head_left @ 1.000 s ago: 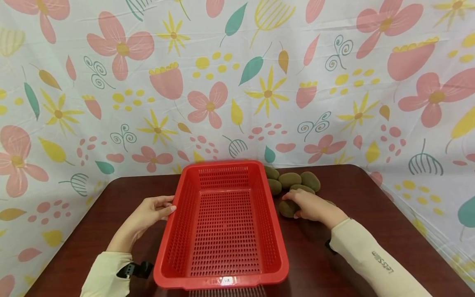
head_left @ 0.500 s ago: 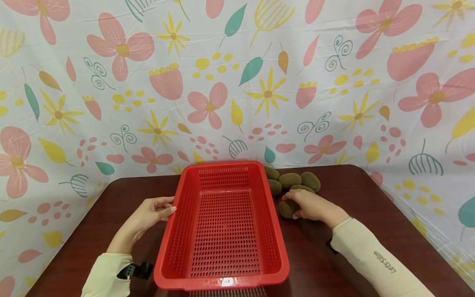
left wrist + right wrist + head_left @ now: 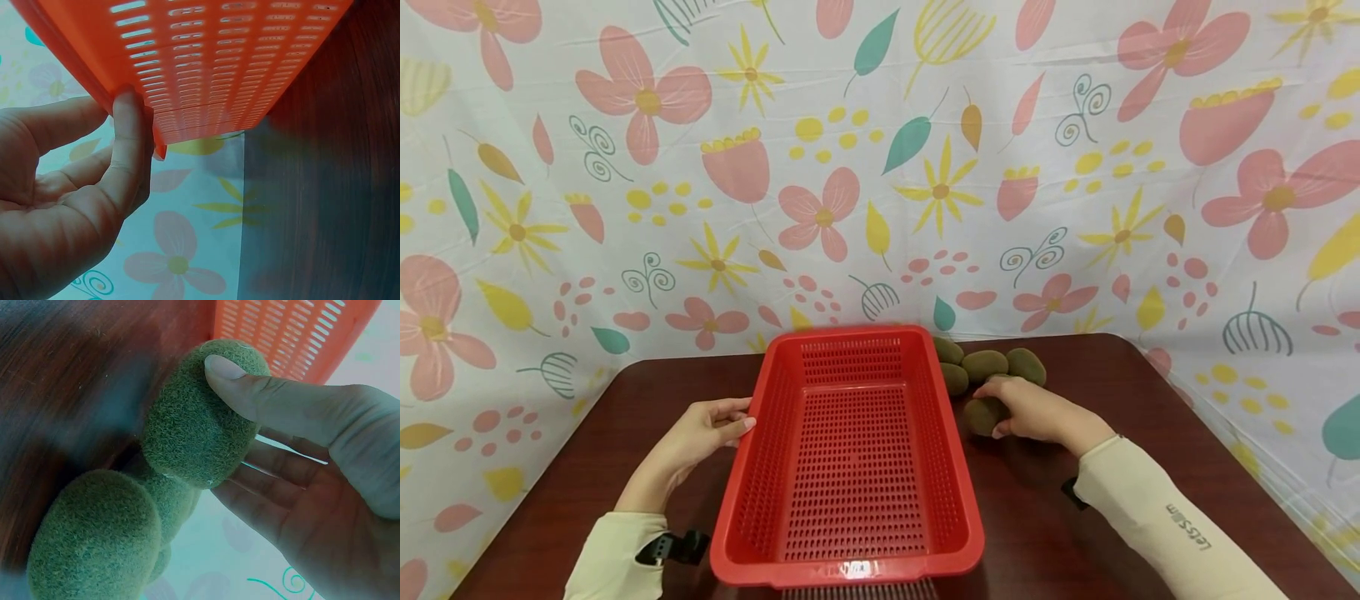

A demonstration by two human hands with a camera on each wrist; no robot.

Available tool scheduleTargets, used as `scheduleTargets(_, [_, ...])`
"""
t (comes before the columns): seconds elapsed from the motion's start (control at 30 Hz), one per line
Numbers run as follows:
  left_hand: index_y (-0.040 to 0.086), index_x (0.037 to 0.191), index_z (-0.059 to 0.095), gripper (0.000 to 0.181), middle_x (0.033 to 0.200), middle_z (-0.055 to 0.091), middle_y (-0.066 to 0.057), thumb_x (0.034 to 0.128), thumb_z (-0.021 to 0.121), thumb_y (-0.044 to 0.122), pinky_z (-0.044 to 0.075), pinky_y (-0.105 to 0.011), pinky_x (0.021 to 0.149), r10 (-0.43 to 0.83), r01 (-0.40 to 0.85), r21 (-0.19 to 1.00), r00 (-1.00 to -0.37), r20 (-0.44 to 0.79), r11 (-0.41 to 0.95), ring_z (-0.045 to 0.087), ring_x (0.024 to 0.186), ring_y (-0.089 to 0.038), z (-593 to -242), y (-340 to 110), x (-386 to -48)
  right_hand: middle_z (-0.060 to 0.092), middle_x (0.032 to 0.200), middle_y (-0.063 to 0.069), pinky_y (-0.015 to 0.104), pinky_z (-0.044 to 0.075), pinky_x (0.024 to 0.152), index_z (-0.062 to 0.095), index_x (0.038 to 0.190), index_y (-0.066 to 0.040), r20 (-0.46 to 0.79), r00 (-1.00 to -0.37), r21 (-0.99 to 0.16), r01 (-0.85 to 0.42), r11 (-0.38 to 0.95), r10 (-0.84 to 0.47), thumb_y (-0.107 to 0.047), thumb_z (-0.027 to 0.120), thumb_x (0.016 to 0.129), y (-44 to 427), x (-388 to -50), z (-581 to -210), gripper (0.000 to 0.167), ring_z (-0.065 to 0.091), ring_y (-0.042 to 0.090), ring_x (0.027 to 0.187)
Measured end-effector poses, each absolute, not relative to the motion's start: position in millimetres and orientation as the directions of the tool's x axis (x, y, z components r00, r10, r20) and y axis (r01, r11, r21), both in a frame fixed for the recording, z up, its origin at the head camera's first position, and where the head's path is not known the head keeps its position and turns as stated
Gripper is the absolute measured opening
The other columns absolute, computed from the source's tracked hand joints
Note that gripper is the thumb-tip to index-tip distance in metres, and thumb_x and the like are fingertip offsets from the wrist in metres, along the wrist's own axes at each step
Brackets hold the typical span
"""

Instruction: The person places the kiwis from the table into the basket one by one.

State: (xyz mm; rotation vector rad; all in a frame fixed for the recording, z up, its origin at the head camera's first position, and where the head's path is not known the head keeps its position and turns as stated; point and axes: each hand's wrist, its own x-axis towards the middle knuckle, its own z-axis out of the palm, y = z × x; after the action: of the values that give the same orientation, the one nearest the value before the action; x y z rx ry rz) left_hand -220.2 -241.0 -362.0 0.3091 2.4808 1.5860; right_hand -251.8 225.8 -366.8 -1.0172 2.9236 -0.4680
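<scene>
just right of the red basket (image 3: pixel 847 572): a fuzzy green-brown kiwi (image 3: pixel 981 417), close to the long side wall; whether it touches the wall, or rests on the worktop (image 3: pixel 1045 533), i cannot tell.
right hand (image 3: pixel 1028 408): clamped on that kiwi, thumb across one end of the near face in the right wrist view, fingers round behind.
kiwi from hand: at the fingertips, on the basket side, with the palm to its right in the head view.
kiwi's long axis: in the right wrist view, from the thumbed end down and slightly left, toward the other kiwis (image 3: pixel 985 365); in the head view the fingers hide too much of it.
basket opening: left of the held kiwi, the right rim standing between; a leftward move would likely have to clear that rim.
left hand (image 3: pixel 707 429): pinching the left rim between thumb and fingers, on the far side of the basket from the kiwi, so the right is the nearer hand.
other kiwis: clustered beyond the right hand, near the patterned cloth (image 3: pixel 850 275), some partly hidden.
</scene>
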Motion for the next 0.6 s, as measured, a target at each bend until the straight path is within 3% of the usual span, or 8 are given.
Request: scheduleTargets(0.6, [-0.011, 0.137, 0.045, 0.054, 0.099, 0.064, -0.015, 0.0938, 0.063, 0.016, 0.055, -0.042, 0.082, 0.268, 0.077, 0.911, -0.963, -0.037, 0.404, 0.068, 0.085, -0.026, -361.5, -239.9, -219.0, 0.064, 0.115, 0.015, 0.044, 0.051, 0.086, 0.061, 0.119, 0.008, 0.082, -0.819, -0.349, -0.557, 0.753, -0.568, -0.011, 0.079, 0.078, 235.2, -251.1, -344.0, 0.049, 0.059, 0.029, 0.105])
